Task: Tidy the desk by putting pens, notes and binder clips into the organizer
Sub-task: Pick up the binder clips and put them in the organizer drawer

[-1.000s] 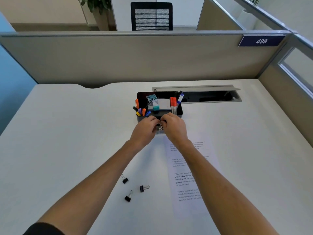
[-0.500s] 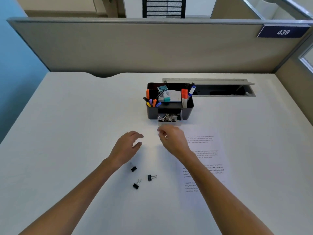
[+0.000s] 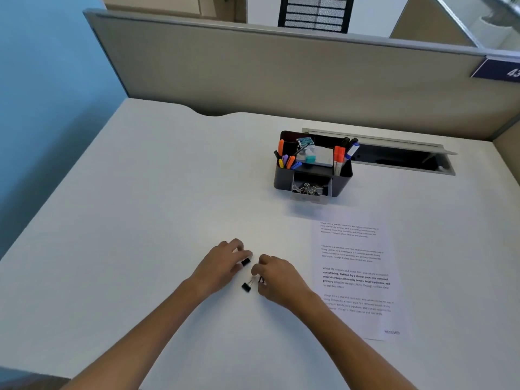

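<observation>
While both hands are low over the worktop (image 3: 140, 220), the left hand (image 3: 222, 266) has its fingertips closing on a black binder clip (image 3: 246, 261), thumb and forefinger on either side of it. Just right of that, the right hand (image 3: 277, 280) curls over a second clip (image 3: 261, 280) (mostly hidden beneath the fingers, so whether it is truly pinched I cannot tell). Between and slightly below the hands lies a third clip (image 3: 247, 285), free. Well beyond the hands stands the organizer (image 3: 342, 178), pens (image 3: 287, 160) upright, its front drawer (image 3: 309, 190) open with blurred clips inside. A printed sheet (image 3: 356, 277) lies beside the right hand.
</observation>
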